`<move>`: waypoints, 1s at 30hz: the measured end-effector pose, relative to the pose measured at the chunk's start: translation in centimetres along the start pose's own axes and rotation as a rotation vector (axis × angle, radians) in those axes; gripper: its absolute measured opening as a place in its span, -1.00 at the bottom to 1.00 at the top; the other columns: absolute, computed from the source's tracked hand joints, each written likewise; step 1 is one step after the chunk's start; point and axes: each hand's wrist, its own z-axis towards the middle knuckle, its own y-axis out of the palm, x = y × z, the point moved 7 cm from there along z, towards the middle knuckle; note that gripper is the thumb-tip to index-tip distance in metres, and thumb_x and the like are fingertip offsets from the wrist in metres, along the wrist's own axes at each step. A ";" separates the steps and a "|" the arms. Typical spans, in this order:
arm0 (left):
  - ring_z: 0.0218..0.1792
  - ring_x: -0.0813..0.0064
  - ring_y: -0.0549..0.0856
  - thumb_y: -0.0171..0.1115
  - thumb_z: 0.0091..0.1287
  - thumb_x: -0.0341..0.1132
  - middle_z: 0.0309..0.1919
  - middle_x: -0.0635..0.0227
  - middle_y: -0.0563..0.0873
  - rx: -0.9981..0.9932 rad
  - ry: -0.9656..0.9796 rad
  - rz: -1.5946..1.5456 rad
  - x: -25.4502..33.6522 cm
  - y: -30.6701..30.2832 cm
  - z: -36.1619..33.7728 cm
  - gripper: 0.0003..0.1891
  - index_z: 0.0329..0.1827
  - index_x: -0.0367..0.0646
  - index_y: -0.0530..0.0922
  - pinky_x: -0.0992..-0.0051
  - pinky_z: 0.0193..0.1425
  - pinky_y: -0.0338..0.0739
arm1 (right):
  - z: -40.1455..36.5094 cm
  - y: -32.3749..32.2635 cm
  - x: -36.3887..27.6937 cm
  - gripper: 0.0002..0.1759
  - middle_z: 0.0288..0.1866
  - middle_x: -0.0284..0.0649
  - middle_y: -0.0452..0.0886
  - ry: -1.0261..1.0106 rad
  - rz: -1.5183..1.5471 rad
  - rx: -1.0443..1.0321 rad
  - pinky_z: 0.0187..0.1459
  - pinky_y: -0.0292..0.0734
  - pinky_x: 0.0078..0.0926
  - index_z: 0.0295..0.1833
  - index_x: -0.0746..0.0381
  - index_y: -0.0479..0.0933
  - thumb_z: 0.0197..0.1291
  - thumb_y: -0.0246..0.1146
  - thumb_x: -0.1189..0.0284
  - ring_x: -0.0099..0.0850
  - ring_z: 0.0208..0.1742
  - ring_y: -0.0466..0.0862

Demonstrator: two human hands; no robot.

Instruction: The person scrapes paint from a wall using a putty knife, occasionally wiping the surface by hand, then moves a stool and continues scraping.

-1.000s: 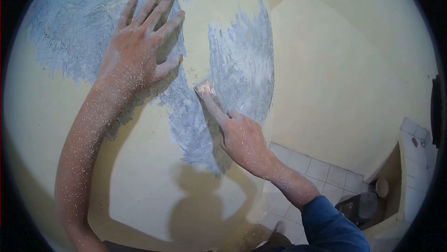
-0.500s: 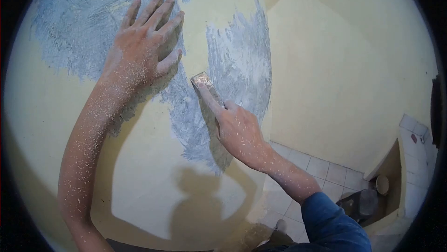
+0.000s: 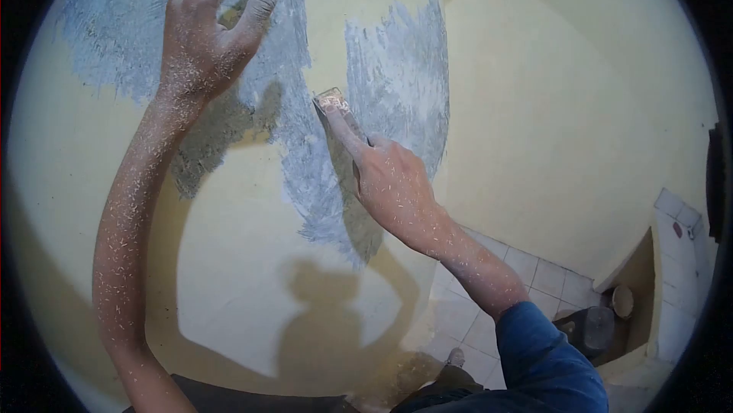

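My right hand (image 3: 393,184) is closed around a scraper (image 3: 332,98), with the index finger stretched along it toward the blade. Pale paint flakes lie on the blade end, which is at the wall between two scraped grey patches. My left hand (image 3: 210,31) is raised at the upper left in front of the larger grey patch (image 3: 114,31). Its thumb stands apart from the fingers, and the frame's top edge cuts off part of the fingers. Nothing shows in that hand. Flakes and dust cover both forearms.
Pale yellow paint (image 3: 237,260) remains around the scraped areas, and a second grey patch (image 3: 401,69) reaches the wall's corner. At lower right are a tiled floor (image 3: 527,268), a dark container (image 3: 592,333), a round pale object (image 3: 622,301) and a tiled ledge (image 3: 676,260).
My left hand has moved up, and its fingers, spread against the wall before, are now bent and partly out of frame. The scraper and my right hand sit a little higher in view.
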 end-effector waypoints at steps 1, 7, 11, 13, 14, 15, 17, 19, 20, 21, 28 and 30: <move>0.50 0.12 0.41 0.22 0.45 -0.05 0.42 0.08 0.51 -0.003 -0.021 -0.035 0.3 0.1 0.1 -0.60 0.27 0.02 0.64 0.03 0.48 0.42 | 0.2 -0.5 -0.1 -0.05 -0.34 0.07 0.56 -0.001 -0.018 -0.008 -0.26 0.57 0.01 0.67 -0.09 0.04 0.16 0.07 0.67 0.07 -0.34 0.64; 0.51 0.12 0.39 0.22 0.45 -0.06 0.39 0.12 0.54 -0.011 -0.078 -0.113 0.5 0.2 0.1 -0.60 0.26 0.02 0.64 0.01 0.50 0.38 | 0.6 0.1 -0.1 -0.07 -0.34 0.08 0.56 0.000 0.044 0.006 -0.26 0.57 -0.01 0.67 -0.09 0.06 0.18 0.08 0.66 0.04 -0.31 0.66; 0.51 0.11 0.38 0.20 0.46 -0.07 0.37 0.08 0.56 0.010 0.013 0.005 -0.1 -0.2 -0.3 -0.62 0.25 0.02 0.65 0.00 0.48 0.40 | -1.3 1.2 0.0 -0.07 -0.36 0.07 0.56 0.019 0.047 -0.055 -0.26 0.57 -0.01 0.67 -0.10 0.05 0.18 0.07 0.66 0.06 -0.31 0.65; 0.52 0.13 0.38 0.18 0.47 -0.08 0.36 0.11 0.57 0.020 -0.004 -0.017 0.3 -0.4 -0.3 -0.63 0.24 0.02 0.66 0.00 0.48 0.40 | -1.2 1.4 0.0 -0.07 -0.37 0.06 0.56 0.044 0.051 -0.102 -0.26 0.57 0.00 0.67 -0.11 0.05 0.18 0.07 0.66 0.06 -0.31 0.65; 0.52 0.14 0.38 0.18 0.47 -0.09 0.36 0.13 0.58 0.022 -0.011 -0.036 0.5 -0.2 -0.3 -0.64 0.23 0.02 0.66 0.00 0.47 0.41 | -0.6 0.8 -0.3 -0.07 -0.37 0.06 0.57 0.029 0.042 -0.061 -0.26 0.57 0.00 0.67 -0.10 0.06 0.18 0.06 0.66 0.06 -0.31 0.65; 0.52 0.14 0.37 0.17 0.47 -0.10 0.36 0.15 0.59 0.021 -0.010 -0.045 0.6 -0.2 -0.3 -0.64 0.23 0.01 0.66 0.01 0.48 0.40 | 0.4 -0.1 -0.6 -0.07 -0.37 0.06 0.57 0.017 0.028 -0.022 -0.26 0.57 -0.01 0.67 -0.09 0.06 0.18 0.06 0.67 0.06 -0.31 0.65; 0.53 0.15 0.36 0.16 0.48 -0.11 0.35 0.20 0.59 0.020 -0.007 -0.067 0.4 -0.2 -0.4 -0.65 0.22 0.01 0.66 0.02 0.48 0.40 | 0.2 -0.3 -0.4 -0.09 -0.37 0.06 0.58 0.018 0.005 -0.016 -0.25 0.57 -0.01 0.66 -0.07 0.07 0.18 0.05 0.67 0.06 -0.31 0.65; 0.54 0.16 0.34 0.15 0.48 -0.11 0.34 0.23 0.61 0.016 -0.044 -0.070 0.3 -0.4 -0.6 -0.65 0.22 0.01 0.66 0.02 0.49 0.39 | -1.1 0.7 -0.3 -0.11 -0.37 0.06 0.59 0.028 -0.004 -0.070 -0.24 0.57 0.00 0.65 -0.05 0.09 0.18 0.05 0.66 0.06 -0.30 0.65; 0.54 0.17 0.34 0.15 0.48 -0.12 0.33 0.25 0.62 0.022 -0.061 -0.064 0.1 -0.6 -0.5 -0.66 0.21 0.01 0.66 0.03 0.49 0.39 | -0.3 0.3 -0.4 -0.14 -0.37 0.08 0.60 -0.017 -0.011 0.000 -0.27 0.59 -0.04 0.63 0.03 0.11 0.18 0.06 0.66 0.04 -0.33 0.67; 0.54 0.17 0.34 0.15 0.48 -0.12 0.32 0.25 0.63 0.015 -0.045 -0.059 0.3 -0.6 -0.4 -0.66 0.21 0.00 0.66 0.02 0.49 0.39 | 0.8 -0.3 -0.8 -0.16 -0.37 0.10 0.60 -0.051 -0.012 0.065 -0.29 0.62 -0.07 0.62 0.11 0.12 0.18 0.08 0.66 0.03 -0.35 0.69; 0.53 0.19 0.35 0.14 0.48 -0.14 0.26 0.26 0.68 0.050 -0.040 -0.059 0.4 -1.0 -0.8 -0.67 0.16 -0.06 0.67 0.06 0.48 0.40 | 0.6 -0.3 -0.7 -0.17 -0.43 0.11 0.63 -0.048 -0.079 0.038 -0.34 0.64 -0.07 0.60 0.19 0.12 0.15 0.11 0.65 0.02 -0.37 0.71; 0.53 0.18 0.36 0.13 0.49 -0.15 0.25 0.27 0.69 0.042 -0.028 -0.039 0.8 -0.9 -0.5 -0.68 0.15 -0.07 0.68 0.08 0.49 0.40 | 2.5 -1.9 -1.1 -0.16 -0.49 0.08 0.61 -0.099 -0.082 0.120 -0.34 0.64 -0.07 0.59 0.21 0.13 0.14 0.11 0.65 0.02 -0.38 0.71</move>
